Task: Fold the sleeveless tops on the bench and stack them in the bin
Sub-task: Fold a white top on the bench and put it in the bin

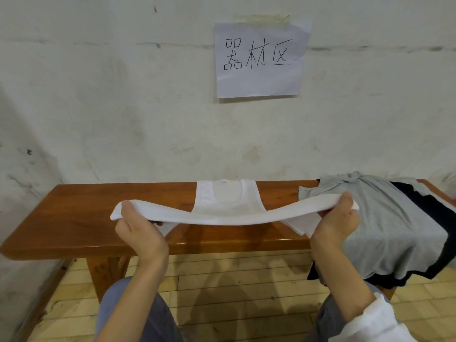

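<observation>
**White top (229, 206) held over the bench (74, 211)**

My left hand (138, 230) and right hand (338, 223) each pinch one side of the white top, thumbs above and fingers curled beneath. They hold its near part above the bench, while its neckline lies on the bench's far edge. A grey top (385, 218) drapes the bench's right end.

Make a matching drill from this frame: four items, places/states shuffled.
Items:
1. white top
2. grey top
3. dark top
4. paper sign

Places/states:
A. on the wall above the bench
B. under another top at the bench's right end
C. gripped by the left hand and right hand, lifted edge stretched between them
D. draped over a darker top, hanging off the bench front

Pairs: 1-C, 2-D, 3-B, 4-A
</observation>
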The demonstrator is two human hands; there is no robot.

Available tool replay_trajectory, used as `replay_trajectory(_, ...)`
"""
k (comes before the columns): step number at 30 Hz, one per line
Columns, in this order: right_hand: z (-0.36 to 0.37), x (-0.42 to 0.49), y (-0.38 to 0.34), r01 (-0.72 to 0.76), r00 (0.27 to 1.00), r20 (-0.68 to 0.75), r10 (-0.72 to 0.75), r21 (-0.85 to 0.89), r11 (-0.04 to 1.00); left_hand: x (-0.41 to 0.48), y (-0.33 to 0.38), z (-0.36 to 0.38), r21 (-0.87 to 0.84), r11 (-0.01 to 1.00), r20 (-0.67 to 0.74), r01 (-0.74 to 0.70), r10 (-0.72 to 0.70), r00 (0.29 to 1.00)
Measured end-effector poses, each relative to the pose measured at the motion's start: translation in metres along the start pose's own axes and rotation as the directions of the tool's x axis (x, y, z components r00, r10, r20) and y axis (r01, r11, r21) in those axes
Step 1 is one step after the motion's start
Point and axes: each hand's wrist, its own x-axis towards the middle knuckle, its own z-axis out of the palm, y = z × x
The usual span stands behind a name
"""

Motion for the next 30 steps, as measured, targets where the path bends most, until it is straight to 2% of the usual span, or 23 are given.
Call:
replay_trajectory(8, 0.000, -0.007, -0.019, 0.090, 0.996, -0.021, -0.089, 0.093, 0.992, -0.003, 0.014, -0.005, -0.052, 0.996, -0.068, -0.067, 0.064, 0.996)
replay_trajectory(12, 0.003, -0.009, -0.022, 0.127, 0.992, -0.008, -0.127, 0.088, 0.988, -0.005, 0.016, -0.001, -0.068, 0.988, -0.043, -0.140, 0.137, 0.990)
replay_trajectory(15, 0.005, -0.009, -0.016, 0.108, 0.994, 0.013, -0.109, 0.056, 0.993, -0.004, 0.008, 0.000, -0.025, 0.991, -0.010, -0.131, 0.130, 0.991)
replay_trajectory(24, 0.021, 0.025, 0.033, 0.088, 0.994, 0.079, -0.079, -0.113, 0.990, 0.024, -0.032, 0.018, 0.144, 0.983, 0.042, 0.110, -0.117, 0.992)
replay_trajectory(27, 0.047, 0.046, 0.042, 0.076, 0.992, 0.113, -0.057, -0.168, 0.983, 0.049, -0.038, 0.038, 0.136, 0.968, 0.060, 0.213, -0.223, 0.973)
replay_trajectory(30, 0.088, 0.069, 0.051, -0.027, 0.990, 0.130, 0.051, -0.177, 0.984, 0.085, -0.049, 0.069, 0.074, 0.943, 0.074, 0.324, -0.330, 0.941)
